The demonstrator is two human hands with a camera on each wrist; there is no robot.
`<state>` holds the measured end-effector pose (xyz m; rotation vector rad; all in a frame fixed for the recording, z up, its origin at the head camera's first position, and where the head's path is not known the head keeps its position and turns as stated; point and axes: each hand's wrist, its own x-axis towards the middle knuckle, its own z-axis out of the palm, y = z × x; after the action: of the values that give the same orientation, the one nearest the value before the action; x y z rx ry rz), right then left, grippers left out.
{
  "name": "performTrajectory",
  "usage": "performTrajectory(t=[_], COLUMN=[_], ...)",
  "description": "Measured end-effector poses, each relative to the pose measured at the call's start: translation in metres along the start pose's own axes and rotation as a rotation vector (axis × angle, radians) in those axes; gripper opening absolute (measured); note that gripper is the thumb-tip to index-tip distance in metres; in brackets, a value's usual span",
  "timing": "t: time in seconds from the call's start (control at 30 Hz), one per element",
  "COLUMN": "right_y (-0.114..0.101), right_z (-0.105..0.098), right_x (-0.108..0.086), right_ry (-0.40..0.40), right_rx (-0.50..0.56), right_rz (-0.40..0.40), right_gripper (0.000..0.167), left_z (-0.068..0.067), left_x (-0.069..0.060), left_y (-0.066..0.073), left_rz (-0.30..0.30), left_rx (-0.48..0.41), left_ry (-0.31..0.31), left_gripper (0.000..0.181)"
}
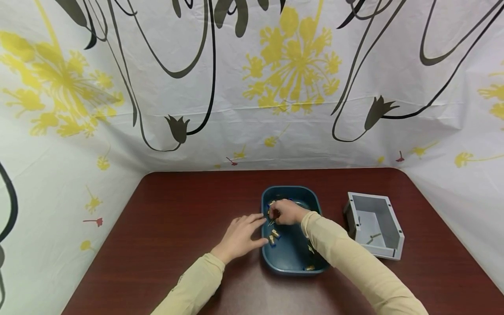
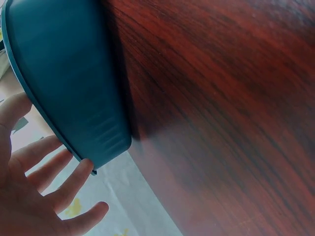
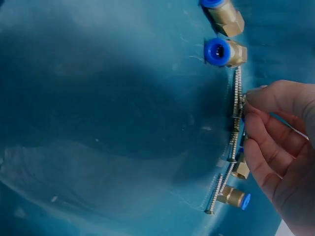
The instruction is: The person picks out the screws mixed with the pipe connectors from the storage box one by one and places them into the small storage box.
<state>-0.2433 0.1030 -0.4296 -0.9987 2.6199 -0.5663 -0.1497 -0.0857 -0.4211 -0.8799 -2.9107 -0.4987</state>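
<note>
A blue plastic tray (image 1: 293, 258) holds long screws (image 3: 237, 93) and brass push-in fittings with blue collars (image 3: 226, 52). My right hand (image 1: 288, 211) reaches inside it by the left wall. In the right wrist view, the thumb and fingers of that right hand (image 3: 280, 132) pinch at a screw among the others; the fingertips partly cover it. Against the tray's left rim, my left hand (image 1: 242, 236) touches with spread fingers. The left wrist view shows those fingertips of the left hand (image 2: 44, 187) along the rim of the tray (image 2: 74, 88), gripping nothing.
To the right of the tray stands a grey open box (image 1: 387, 218) with a couple of screws (image 1: 373, 238) on its floor. Both sit on a dark red wooden table (image 1: 189, 210). A white flowered cloth (image 1: 236, 109) hangs behind.
</note>
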Motion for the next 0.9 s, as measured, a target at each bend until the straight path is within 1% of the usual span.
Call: performTrajectory(t=[0.2,0.37,0.57,0.67,0.8,0.9], right_y=[0.001,0.001,-0.001,-0.003,-0.007,-0.008], right_z=[0.006,0.008,0.009,0.010,0.011,0.012], right_x=[0.002,0.001,-0.001,-0.002,-0.003,-0.003], right_ry=[0.004,-0.015,-0.027,-0.039,-0.041,-0.034], right_rx=[-0.002,-0.046,-0.126,-0.165,-0.189,-0.216], right_rz=[-0.009,-0.009,-0.007,0.012,0.040,0.038], right_gripper=[0.018,0.017,0.016,0.014,0.013,0.013], left_z=[0.000,-0.001,-0.001,-0.001,-0.001,-0.001], left_x=[0.000,-0.001,-0.001,-0.001,-0.001,-0.001], left_y=[0.000,0.001,0.001,0.001,0.001,0.001], left_rz=[0.002,0.003,0.006,0.006,0.005,0.006], left_rx=[0.008,-0.001,-0.005,-0.006,-0.007,-0.009], left_ry=[0.001,-0.005,-0.003,-0.003,-0.003,-0.004], left_gripper=[0.057,0.057,0.056,0.056,0.056,0.056])
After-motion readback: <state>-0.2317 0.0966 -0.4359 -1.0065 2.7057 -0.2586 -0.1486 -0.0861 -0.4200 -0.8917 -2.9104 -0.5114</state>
